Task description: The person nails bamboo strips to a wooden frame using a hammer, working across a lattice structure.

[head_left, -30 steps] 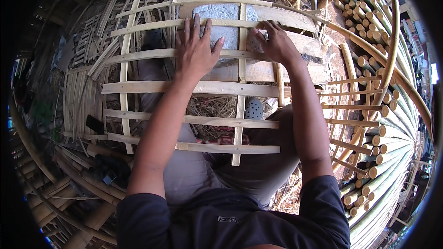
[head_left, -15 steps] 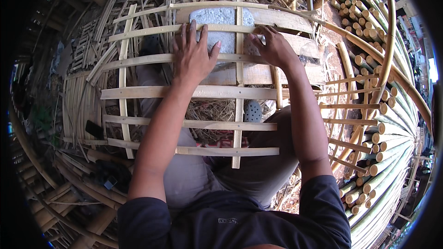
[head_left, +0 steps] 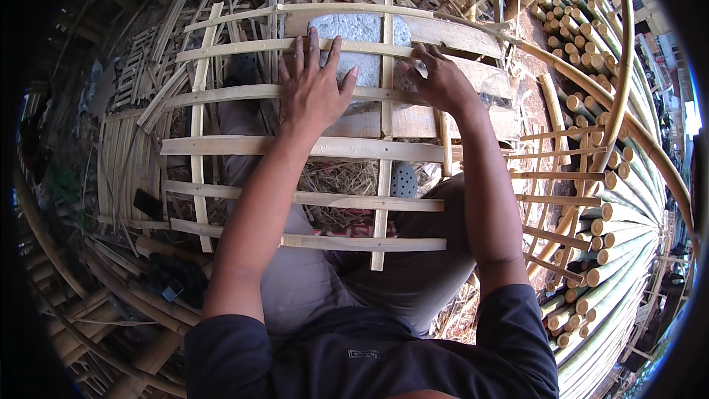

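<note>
A lattice of pale bamboo slats lies across my lap, its crosswise slats nailed to two long uprights. Spread flat, my left hand (head_left: 314,89) rests on the second crosswise slat (head_left: 244,49) from the far side, its palm over the third slat. My right hand (head_left: 447,77) is at the right end of that second slat, fingers reaching over it and thumb apart on the near side. Beneath the lattice sits a grey stone block (head_left: 347,29), on a wooden plank (head_left: 458,37). The right upright (head_left: 386,114) passes between my hands.
Cut bamboo poles (head_left: 602,236) are stacked along the right, beside a smaller slat rack (head_left: 561,177). Loose bamboo strips (head_left: 122,170) and a dark phone-like object (head_left: 148,203) lie to the left. A grey perforated shoe (head_left: 404,179) shows through the lattice, above straw.
The view has turned very slightly. Both hands keep their places on the lattice, with no visible shift of the slats beneath them.
</note>
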Demonstrator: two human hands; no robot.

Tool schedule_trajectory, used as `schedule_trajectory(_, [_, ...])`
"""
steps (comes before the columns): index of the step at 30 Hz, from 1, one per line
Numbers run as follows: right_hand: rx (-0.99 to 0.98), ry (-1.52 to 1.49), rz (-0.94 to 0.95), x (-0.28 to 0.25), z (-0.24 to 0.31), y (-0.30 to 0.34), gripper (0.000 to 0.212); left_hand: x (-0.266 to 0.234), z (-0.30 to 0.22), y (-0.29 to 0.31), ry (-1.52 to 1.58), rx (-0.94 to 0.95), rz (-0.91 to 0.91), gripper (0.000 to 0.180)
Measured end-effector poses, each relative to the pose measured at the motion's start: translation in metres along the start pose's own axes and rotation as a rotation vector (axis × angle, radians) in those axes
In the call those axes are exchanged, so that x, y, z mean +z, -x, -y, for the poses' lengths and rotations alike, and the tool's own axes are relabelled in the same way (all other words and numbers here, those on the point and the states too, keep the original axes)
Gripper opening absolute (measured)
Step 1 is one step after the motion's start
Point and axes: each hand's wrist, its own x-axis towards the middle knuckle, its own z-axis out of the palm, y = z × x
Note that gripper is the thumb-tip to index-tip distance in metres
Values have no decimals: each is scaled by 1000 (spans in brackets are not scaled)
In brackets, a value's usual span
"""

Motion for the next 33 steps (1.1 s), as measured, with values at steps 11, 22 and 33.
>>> schedule_trajectory(11, [-106, 47, -43, 13, -11, 1, 68, 1, 1, 2, 10, -6, 6, 63])
schedule_trajectory(22, [-25, 4, 36, 14, -11, 1, 79, 3, 0, 1, -10, -2, -23, 61])
schedule_trajectory(33, [57, 13, 148, 7, -2, 3, 89, 3, 0, 1, -6, 1, -36, 60])
